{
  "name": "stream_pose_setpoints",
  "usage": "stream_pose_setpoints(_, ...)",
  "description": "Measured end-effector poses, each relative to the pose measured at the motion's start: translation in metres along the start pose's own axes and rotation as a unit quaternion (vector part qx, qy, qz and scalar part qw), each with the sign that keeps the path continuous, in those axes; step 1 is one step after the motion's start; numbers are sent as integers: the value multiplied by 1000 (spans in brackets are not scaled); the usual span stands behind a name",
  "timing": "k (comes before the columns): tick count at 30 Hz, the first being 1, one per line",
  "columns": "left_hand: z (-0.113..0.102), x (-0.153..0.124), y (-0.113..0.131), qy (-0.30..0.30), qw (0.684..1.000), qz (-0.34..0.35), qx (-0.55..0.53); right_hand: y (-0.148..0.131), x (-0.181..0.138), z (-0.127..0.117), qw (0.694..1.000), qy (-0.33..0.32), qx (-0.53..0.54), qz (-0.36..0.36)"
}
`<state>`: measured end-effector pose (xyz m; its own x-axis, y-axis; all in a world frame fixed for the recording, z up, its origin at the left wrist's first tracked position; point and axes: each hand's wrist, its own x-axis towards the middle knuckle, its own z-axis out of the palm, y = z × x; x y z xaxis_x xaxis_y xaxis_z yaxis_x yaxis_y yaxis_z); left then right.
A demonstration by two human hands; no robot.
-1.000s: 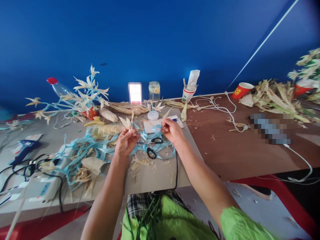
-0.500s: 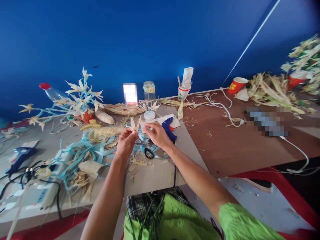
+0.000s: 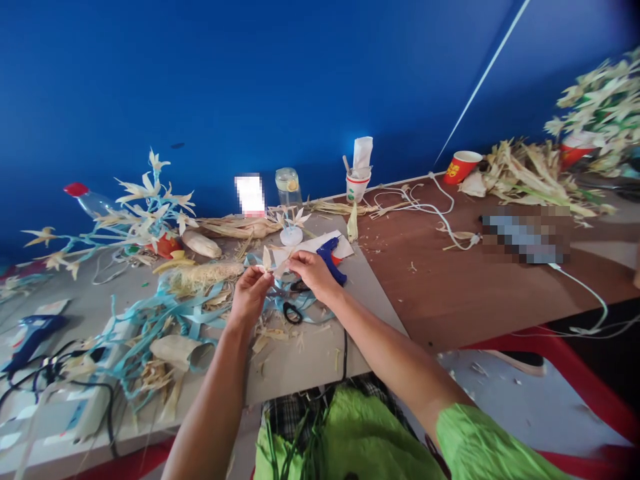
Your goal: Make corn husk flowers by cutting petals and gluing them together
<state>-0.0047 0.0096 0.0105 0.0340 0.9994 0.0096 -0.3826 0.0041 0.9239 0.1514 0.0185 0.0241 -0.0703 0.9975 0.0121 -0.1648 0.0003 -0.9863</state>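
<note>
My left hand pinches the base of a small pale corn-husk flower whose petals stand up. Close on its right, my right hand has thumb and fingers closed on one of the flower's husk petals. Beyond the right hand, a blue glue gun lies on a white sheet. Black-handled scissors are just below the hands, partly covered by light-blue strips. A finished-looking husk flower on a round white base stands behind them.
At the left are a husk-flower branch arrangement, tangled blue strips, a second glue gun and a power strip with black cords. A glass jar, paper cups, a husk pile and white cables line the back.
My right hand has come left and down to the flower and now grips a petal. My left hand still holds its base. The whole view has shifted slightly.
</note>
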Motion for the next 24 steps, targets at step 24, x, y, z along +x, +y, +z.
stream_pose_setpoints(24, 5, -2, -9, 42, 995, 46, 80, 1, -2, 2, 999, 49, -9, -8)
